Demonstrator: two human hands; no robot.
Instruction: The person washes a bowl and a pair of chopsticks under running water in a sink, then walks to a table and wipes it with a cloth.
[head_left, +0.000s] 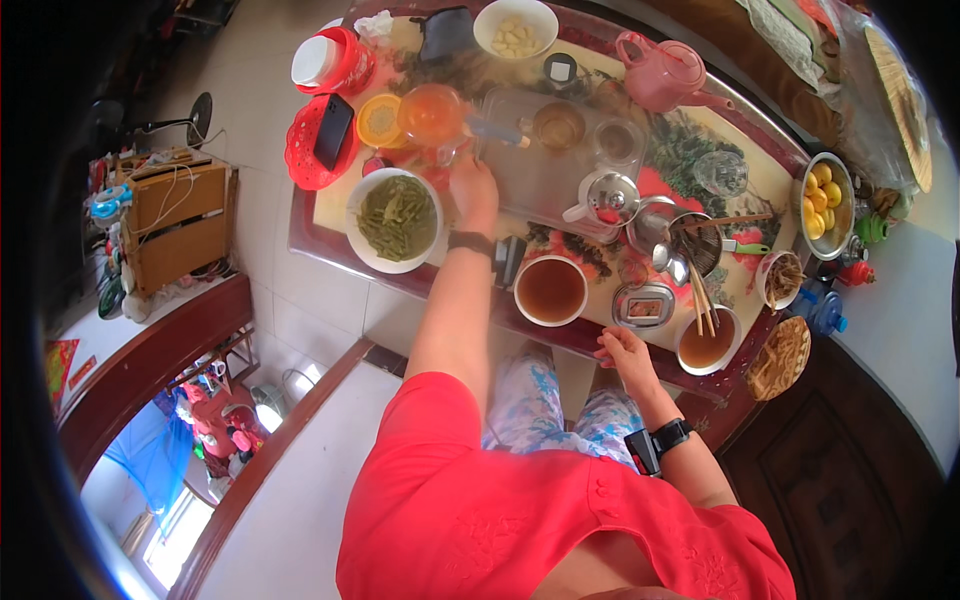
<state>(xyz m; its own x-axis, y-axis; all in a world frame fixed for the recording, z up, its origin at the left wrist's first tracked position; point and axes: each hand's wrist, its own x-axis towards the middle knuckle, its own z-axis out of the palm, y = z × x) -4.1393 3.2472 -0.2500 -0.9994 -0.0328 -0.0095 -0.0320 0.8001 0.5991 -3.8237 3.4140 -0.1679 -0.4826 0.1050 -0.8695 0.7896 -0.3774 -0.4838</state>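
My left hand (474, 191) reaches across the table beside the clear tray (517, 187). Its fingertips are close to an orange-tinted transparent vessel (430, 114) with a grey-blue handle (491, 130); blur hides whether they touch it. A white bowl of green beans (395, 220) stands left of that wrist. My right hand (626, 356) hovers at the table's near edge with bent fingers, and no object shows in it. Near it are a lidded metal-rimmed box (643, 306) and two bowls of brown liquid, one on the left (551, 291) and one on the right (706, 343).
A glass teapot (611, 199) and glass cups stand on the tray. Wooden chopsticks (699, 300) rest across the right bowl, beside a metal strainer (697, 240). A pink teapot (664, 71), a bowl of peeled garlic (515, 34) and a phone on a red basket (333, 133) sit farther out.
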